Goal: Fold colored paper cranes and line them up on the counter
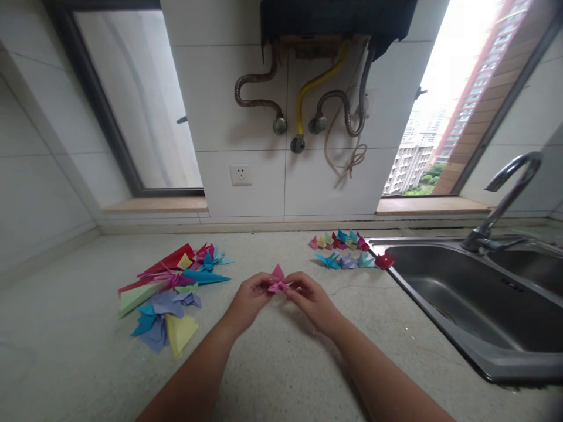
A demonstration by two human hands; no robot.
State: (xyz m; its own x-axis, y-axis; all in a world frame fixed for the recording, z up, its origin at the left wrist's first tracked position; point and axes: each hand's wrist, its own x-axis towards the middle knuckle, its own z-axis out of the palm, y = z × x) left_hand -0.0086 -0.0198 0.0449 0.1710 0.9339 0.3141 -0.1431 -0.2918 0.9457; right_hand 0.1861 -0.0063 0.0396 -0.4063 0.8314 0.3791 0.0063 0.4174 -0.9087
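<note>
Left grip (pixel 250 297) and right grip (pixel 310 295) both pinching one pink folded piece (pixel 277 280), midway across the surface (pixel 284 369). Two paper rows (pixel 332 261) near the sink (pixel 510 363) look done; loose pile (pixel 168 302) (left side, jumbled) looks still to do.

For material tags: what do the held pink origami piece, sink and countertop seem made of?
Held pink origami piece: likely matte paper; thin, pointed folds. Sink: probably satin stainless steel; grey metallic sheen. Countertop: dull, pale, speckled; stone or composite, unclear.
</note>
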